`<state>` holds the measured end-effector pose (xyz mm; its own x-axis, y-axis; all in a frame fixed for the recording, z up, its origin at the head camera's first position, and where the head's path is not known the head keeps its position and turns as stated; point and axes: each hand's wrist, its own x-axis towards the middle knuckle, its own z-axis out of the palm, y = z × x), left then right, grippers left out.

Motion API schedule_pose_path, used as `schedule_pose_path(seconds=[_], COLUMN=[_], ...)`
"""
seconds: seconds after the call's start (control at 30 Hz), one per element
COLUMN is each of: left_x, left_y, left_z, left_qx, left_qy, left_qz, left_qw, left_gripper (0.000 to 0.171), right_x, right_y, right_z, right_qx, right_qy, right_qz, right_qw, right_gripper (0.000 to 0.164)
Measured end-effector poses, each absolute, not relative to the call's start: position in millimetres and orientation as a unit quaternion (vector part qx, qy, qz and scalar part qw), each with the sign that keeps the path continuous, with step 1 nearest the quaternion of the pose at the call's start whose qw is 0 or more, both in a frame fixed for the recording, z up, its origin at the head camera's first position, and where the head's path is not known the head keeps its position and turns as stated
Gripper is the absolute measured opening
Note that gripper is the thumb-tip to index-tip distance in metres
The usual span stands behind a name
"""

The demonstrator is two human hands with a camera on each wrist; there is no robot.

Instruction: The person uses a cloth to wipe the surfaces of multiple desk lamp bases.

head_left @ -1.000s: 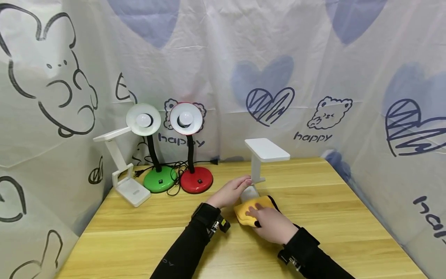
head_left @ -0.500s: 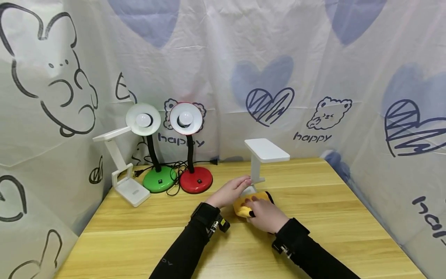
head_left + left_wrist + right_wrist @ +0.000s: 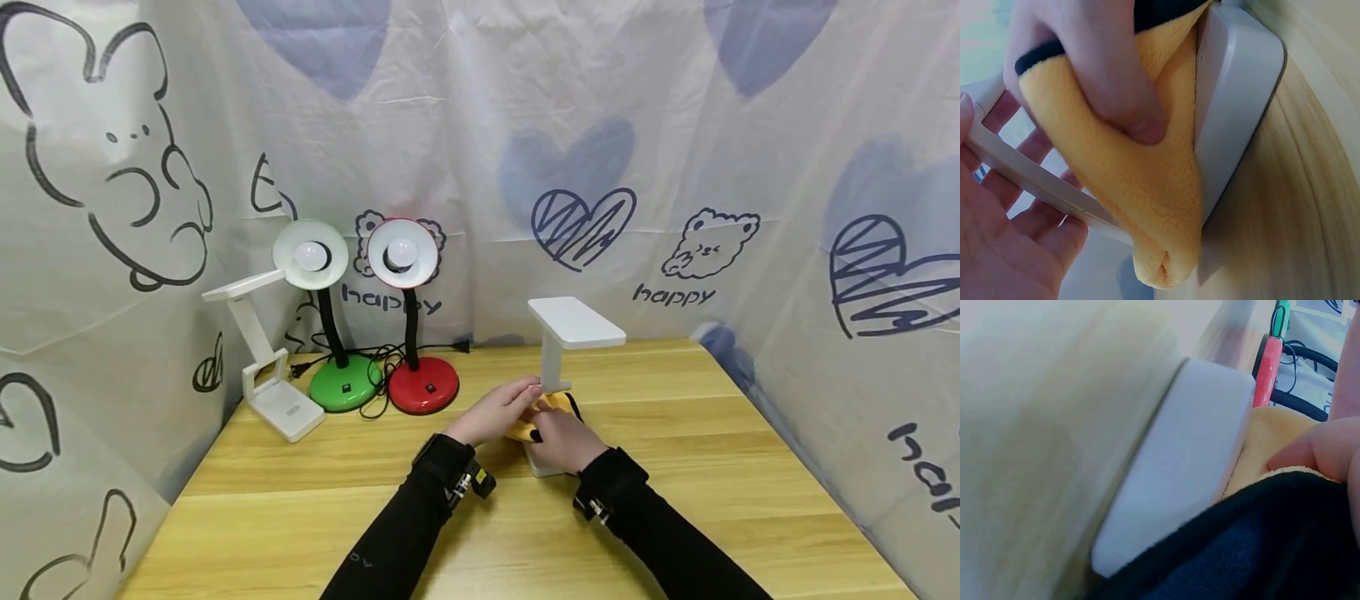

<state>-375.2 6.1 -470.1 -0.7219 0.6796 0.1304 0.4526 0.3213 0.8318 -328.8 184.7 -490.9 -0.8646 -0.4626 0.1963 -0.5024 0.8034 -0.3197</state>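
A white desk lamp [image 3: 576, 323] with a flat rectangular head stands right of the table's middle. My left hand [image 3: 491, 414] holds its lower bracket, the fingers curled round the white frame [image 3: 1029, 169] in the left wrist view. With my right hand [image 3: 572, 442] I grip a folded yellow cloth [image 3: 1154, 181] with a black edge and press it on the lamp's base [image 3: 1235, 106]. The cloth lies near the foot of the stem, and the base's front end shows below my right hand. In the right wrist view the cloth's dark side [image 3: 1241, 550] covers part of the base.
At the back left stand a green-based lamp [image 3: 345, 385], a red-based lamp [image 3: 423, 387] and another white folding lamp [image 3: 287, 410]. Black cords [image 3: 386, 367] with plugs lie tangled among them. A printed curtain [image 3: 465, 125] encloses the wooden table [image 3: 712, 467].
My right hand has moved the yellow cloth away from me along the base to the stem, uncovering the base's front end. The left hand stays on the bracket.
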Motion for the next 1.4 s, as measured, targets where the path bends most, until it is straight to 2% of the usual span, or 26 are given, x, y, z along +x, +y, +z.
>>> schedule_pose_path(seconds=[0.07,0.13,0.3,0.73,0.93,1.4], left_x=[-375,-374,-373,-373,-374,-375], left_y=[5,5,5,6,6,6], left_z=[-471,-471,-471,-468,-470,-472], left_qx=[0.343,0.336,0.327,0.324,0.324,0.34], left_qy=[0.814,0.824,0.832,0.84,0.833,0.807], left_qz=[0.454,0.444,0.435,0.427,0.437,0.467], left_qw=[0.115,0.109,0.107,0.091,0.1,0.119], left_gripper=[0.053,0.057,0.062,0.062,0.061,0.049], right_x=[-323,-317,-296,-250,-259,-318], right_y=[186,186,187,191,185,174], right_z=[-491,-489,-482,-470,-472,-489], right_qx=[0.26,0.257,0.243,0.231,0.233,0.229], right_qy=[-0.948,-0.949,-0.953,-0.959,-0.958,-0.951], right_qz=[0.179,0.182,0.18,0.16,0.165,0.202], right_qw=[0.045,0.025,0.002,-0.045,-0.02,0.053], right_gripper=[0.048,0.053,0.051,0.052,0.05,0.051])
